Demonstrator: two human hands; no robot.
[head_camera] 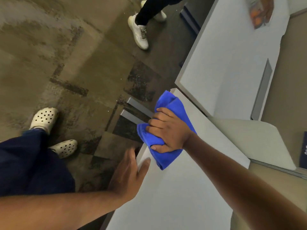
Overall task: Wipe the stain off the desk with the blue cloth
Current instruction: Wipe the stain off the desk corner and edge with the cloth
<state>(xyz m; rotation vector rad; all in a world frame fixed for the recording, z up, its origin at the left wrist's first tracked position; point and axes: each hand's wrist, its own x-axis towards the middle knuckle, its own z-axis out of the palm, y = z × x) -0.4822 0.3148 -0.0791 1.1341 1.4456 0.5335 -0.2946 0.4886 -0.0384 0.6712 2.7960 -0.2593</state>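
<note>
A bunched blue cloth lies on the near grey desk, close to its left edge and far corner. My right hand presses down on the cloth with fingers curled over it. My left hand rests on the desk's left edge, thumb on the top surface and fingers spread over the side, holding nothing. No stain shows on the visible desk surface; the part under the cloth is hidden.
A second grey desk stands just beyond, with a dark cable slot. Another person's legs and white sneakers stand on the carpet at the top; their hand holds something on that far desk. My feet in white clogs are at left.
</note>
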